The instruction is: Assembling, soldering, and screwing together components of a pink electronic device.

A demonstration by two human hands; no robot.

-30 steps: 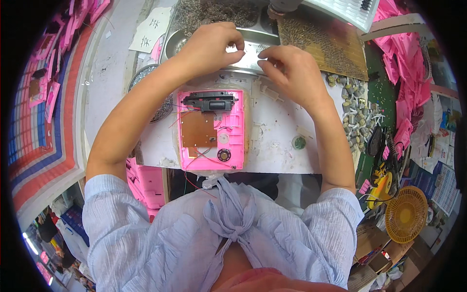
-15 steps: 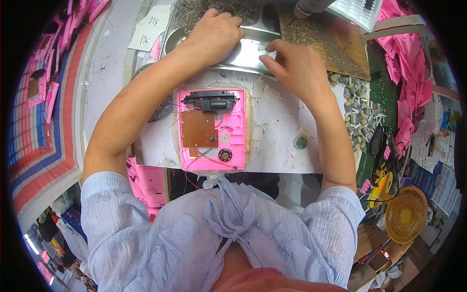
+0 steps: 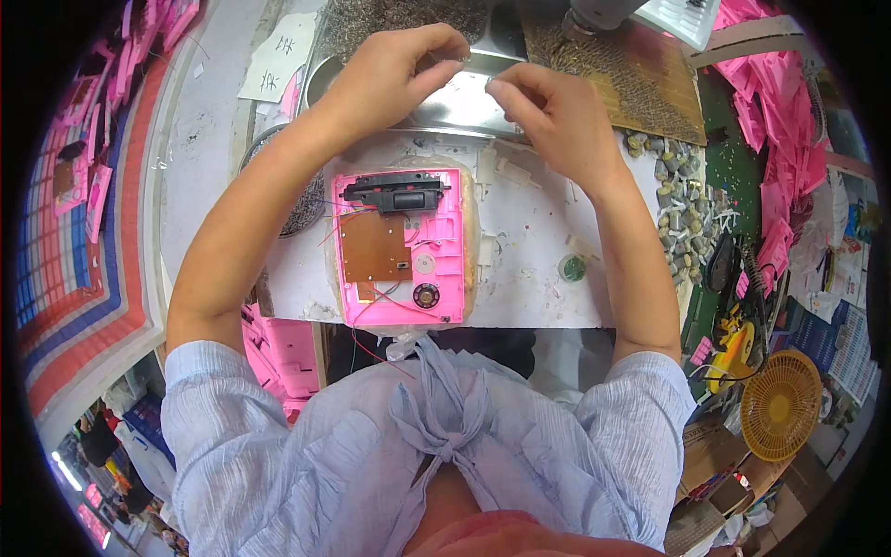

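My left hand (image 3: 394,79) is raised over the far left part of a shiny metal tray (image 3: 459,111). Its thumb and forefinger come together in a pinch; anything between them is too small to make out. Facing it across the tray, my right hand (image 3: 561,121) also pinches thumb and forefinger, and what they hold, if anything, cannot be made out. A pink plastic housing (image 3: 450,278) lies on a padded support nearer to me, touched by neither hand. Fitted in it are a black mechanism (image 3: 399,196), a brown circuit board (image 3: 374,249), a small round speaker (image 3: 426,295) and loose wires.
Many small metal pieces (image 3: 399,14) lie beyond the tray, and more fill a round bowl (image 3: 302,200) at left. A brown board with small pins (image 3: 640,88) is at far right, near a dark tool head (image 3: 599,14). Small motors (image 3: 682,204) lie along the right edge.
My left hand has turned and lifted slightly, its thumb and forefinger now pinched. The right hand's thumb and forefinger have closed together and moved slightly left. The housing stays in place.
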